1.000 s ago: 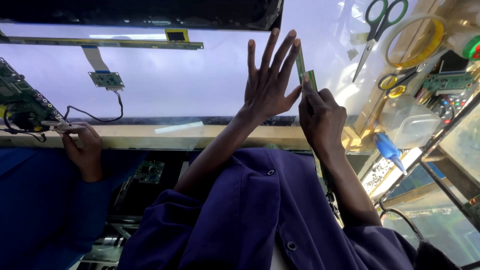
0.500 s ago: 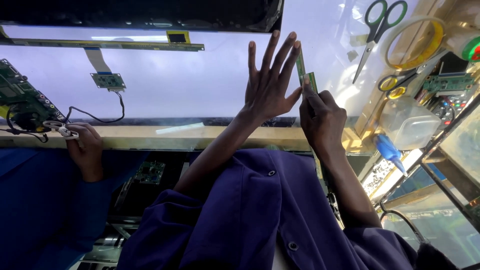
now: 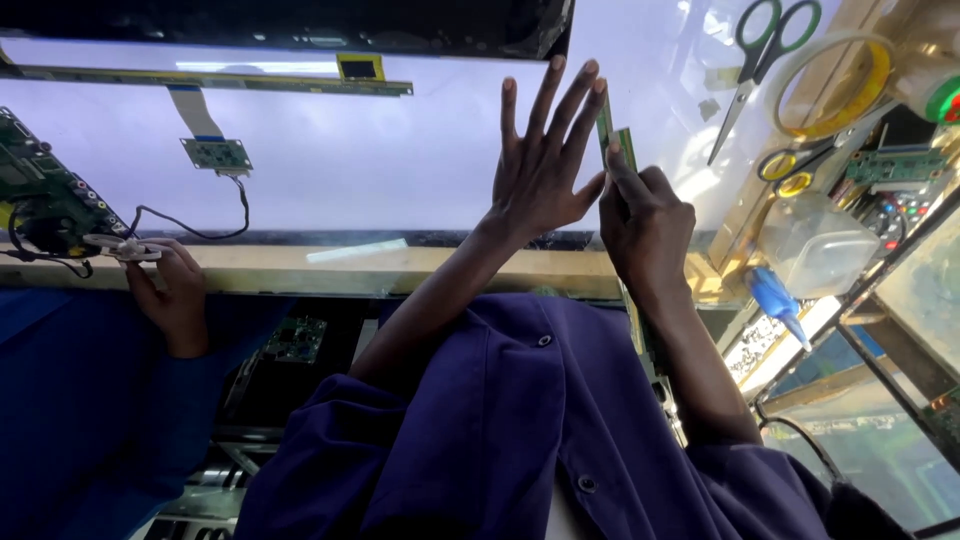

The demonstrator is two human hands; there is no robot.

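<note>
My left hand (image 3: 540,170) lies flat on a lit white display panel (image 3: 400,160) with its fingers spread. Its fingertips rest against a narrow green circuit strip (image 3: 612,135) that runs along the panel's right edge. My right hand (image 3: 645,225) is closed around that strip just below the left hand, with the index finger pressed along it. Both of my arms are in purple sleeves.
A co-worker's hand (image 3: 170,295) in a blue sleeve holds a white connector beside a green circuit board (image 3: 40,200). A small board on a ribbon cable (image 3: 215,153) lies on the panel. To the right are scissors (image 3: 765,50), a tape roll (image 3: 830,85), a plastic container (image 3: 815,245) and a blue-handled tool (image 3: 775,300).
</note>
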